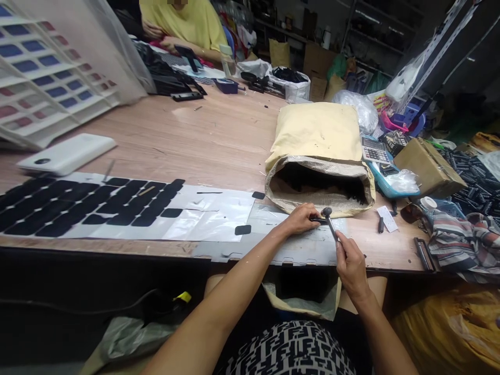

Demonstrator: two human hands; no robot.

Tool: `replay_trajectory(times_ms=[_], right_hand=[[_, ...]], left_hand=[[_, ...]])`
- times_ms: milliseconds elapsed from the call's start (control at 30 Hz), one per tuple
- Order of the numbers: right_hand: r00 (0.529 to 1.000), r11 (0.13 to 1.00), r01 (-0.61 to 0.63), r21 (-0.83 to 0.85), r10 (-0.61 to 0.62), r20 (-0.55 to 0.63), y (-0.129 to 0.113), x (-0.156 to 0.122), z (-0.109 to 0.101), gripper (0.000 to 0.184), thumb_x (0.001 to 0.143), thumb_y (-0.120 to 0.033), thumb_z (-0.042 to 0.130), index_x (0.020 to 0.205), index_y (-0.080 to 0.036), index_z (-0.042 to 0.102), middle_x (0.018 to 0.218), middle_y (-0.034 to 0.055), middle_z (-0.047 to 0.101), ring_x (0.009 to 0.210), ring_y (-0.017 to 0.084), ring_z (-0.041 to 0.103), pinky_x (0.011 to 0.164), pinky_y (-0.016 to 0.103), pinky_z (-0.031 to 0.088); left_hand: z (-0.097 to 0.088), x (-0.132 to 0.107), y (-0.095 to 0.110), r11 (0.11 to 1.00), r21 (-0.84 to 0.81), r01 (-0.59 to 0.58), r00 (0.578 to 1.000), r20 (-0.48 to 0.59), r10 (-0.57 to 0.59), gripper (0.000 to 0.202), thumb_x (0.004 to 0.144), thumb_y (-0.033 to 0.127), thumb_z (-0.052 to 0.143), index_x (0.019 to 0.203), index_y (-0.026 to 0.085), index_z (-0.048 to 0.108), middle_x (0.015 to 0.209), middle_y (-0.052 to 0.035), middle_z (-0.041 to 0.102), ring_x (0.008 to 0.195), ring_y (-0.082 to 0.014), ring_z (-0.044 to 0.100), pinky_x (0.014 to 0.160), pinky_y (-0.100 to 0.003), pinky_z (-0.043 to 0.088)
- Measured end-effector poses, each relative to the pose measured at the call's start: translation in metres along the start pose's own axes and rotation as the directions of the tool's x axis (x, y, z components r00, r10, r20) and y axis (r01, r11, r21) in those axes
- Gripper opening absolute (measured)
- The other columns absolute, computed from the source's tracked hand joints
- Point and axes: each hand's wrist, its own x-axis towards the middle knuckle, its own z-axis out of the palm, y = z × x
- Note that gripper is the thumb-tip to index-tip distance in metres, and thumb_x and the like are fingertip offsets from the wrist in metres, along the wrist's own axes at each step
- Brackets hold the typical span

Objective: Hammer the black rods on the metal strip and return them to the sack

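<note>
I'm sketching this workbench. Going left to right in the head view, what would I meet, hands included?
White flat box, left hand, round-headed tool, right hand, white card, striped cloth.

I count one near left hand (302, 219), one near right hand (351, 260), one hammer-like tool (332, 225), one calculator (375, 151), one person (191, 26) across the worktop (195, 135), and two dark pads (242, 229) by the right end of the white sheet (230, 203); clustered pads (60, 226) I cannot tally.

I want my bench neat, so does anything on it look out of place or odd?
Perhaps two black pads: each lies alone at the right edge of the white sheet, well apart from the close rows of pads on its left.
</note>
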Motion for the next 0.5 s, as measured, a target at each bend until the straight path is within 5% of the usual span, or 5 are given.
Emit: replay_trajectory(times_ms=[167,300,500], right_hand=[[0.998,1.000,0.007,-0.028,-0.006,0.058,-0.001,-0.001,0.006,0.036,0.101,-0.024,0.043,0.130,-0.020,0.064,0.107,0.0096,0.071,0.100,0.021,0.068,0.090,0.034,0.056],[1.000,0.999,-0.009,-0.035,0.010,0.009,0.011,0.011,0.002,0.036,0.101,-0.026,0.043,0.129,-0.019,0.064,0.111,0.0097,0.070,0.102,0.020,0.067,0.091,0.032,0.053],[0.991,0.909,-0.129,-0.397,0.102,-0.088,0.054,0.044,0.001,0.034,0.099,-0.028,0.045,0.122,-0.021,0.068,0.101,0.0072,0.068,0.086,0.020,0.062,0.072,0.029,0.046]], left_hand=[[-0.003,0.001,0.003,1.000,0.014,0.018,1.000,0.015,-0.019,0.011,0.076,0.024,0.072,0.070,0.017,0.066,0.075,-0.0001,0.054,0.079,-0.0174,0.053,0.075,-0.029,0.039],[-0.002,0.003,0.003,1.000,-0.002,0.029,1.000,0.013,-0.029,0.012,0.075,0.024,0.072,0.085,0.018,0.072,0.084,-0.0020,0.061,0.087,-0.0193,0.057,0.080,-0.030,0.042],[0.000,0.001,0.003,0.996,0.061,0.058,0.998,0.024,-0.060,0.016,0.077,0.026,0.071,0.091,0.019,0.073,0.089,-0.0031,0.064,0.089,-0.0206,0.057,0.085,-0.033,0.042]])
